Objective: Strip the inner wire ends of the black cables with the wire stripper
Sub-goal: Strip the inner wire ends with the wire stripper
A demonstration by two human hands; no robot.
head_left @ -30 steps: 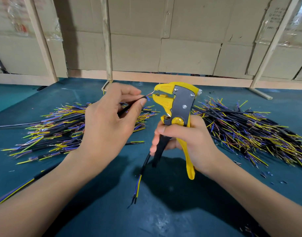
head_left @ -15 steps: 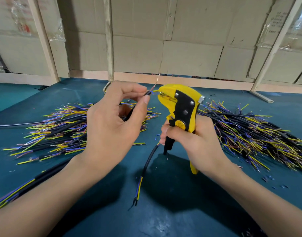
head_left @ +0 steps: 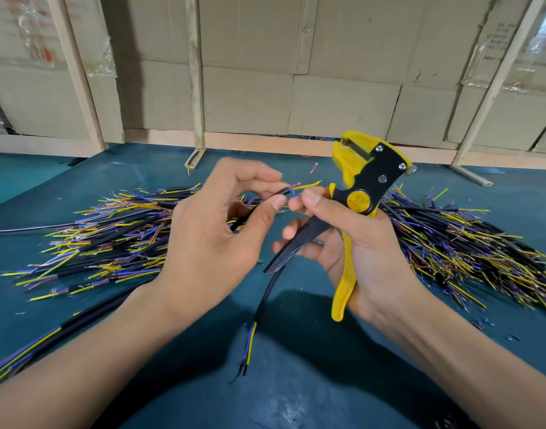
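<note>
Wire stripper point(head_left: 366, 184) now clear of cable point(head_left: 267, 292).

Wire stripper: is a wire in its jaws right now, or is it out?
Out. The wire stripper is clear of the cable; its wire ends fan free between both hands.

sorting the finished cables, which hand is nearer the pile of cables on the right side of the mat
Right. The right hand, holding the wire stripper, sits just in front of that pile; the left hand is farther off, across the held cable.
</note>
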